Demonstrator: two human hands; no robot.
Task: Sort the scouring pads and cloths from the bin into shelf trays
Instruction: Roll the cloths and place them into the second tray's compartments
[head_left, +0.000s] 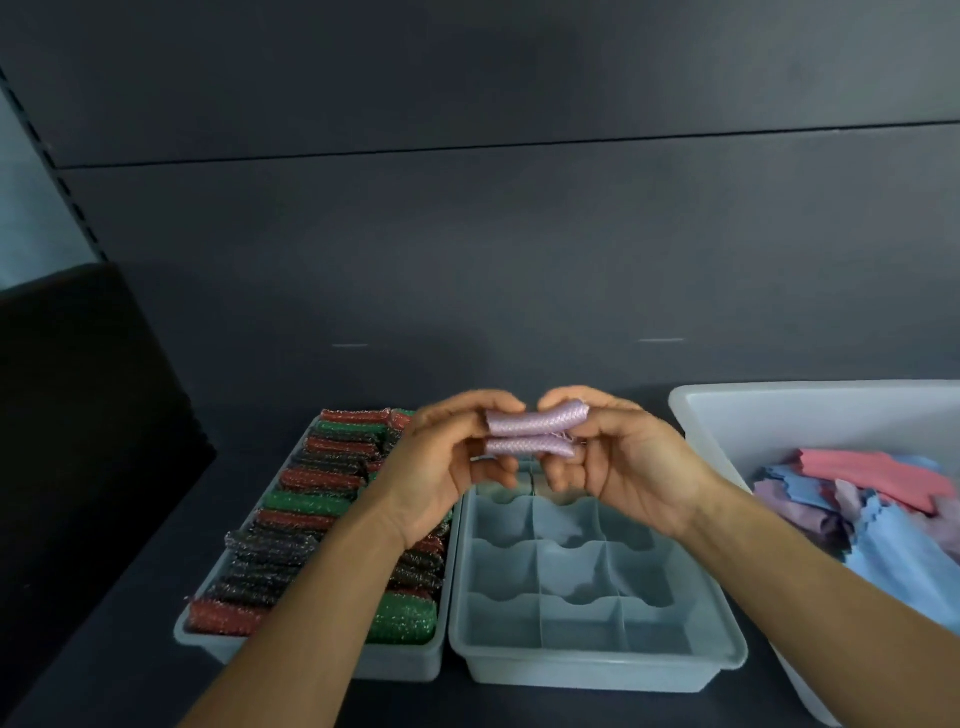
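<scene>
The left hand and the right hand meet in mid-air, each pinching one end of a lilac cloth between curled fingers and thumb. The cloth is pale lilac with a fine, scale-like woven texture, and it is rolled or folded into two narrow bands lying one just above the other, running sideways from hand to hand; motion blur softens its edges. It is held above the far end of a divided tray, a translucent grey-blue box split by wavy-topped partitions into rows of small compartments. Touching that tray on its left stands a second tray of the same plastic, packed with glittery scouring pads in red, green and dark tones, set on edge in rows. To the right, near the divided tray, sits a white bin holding a loose heap of cloths in coral, blue and lilac. All rest on a dark shelf.
</scene>
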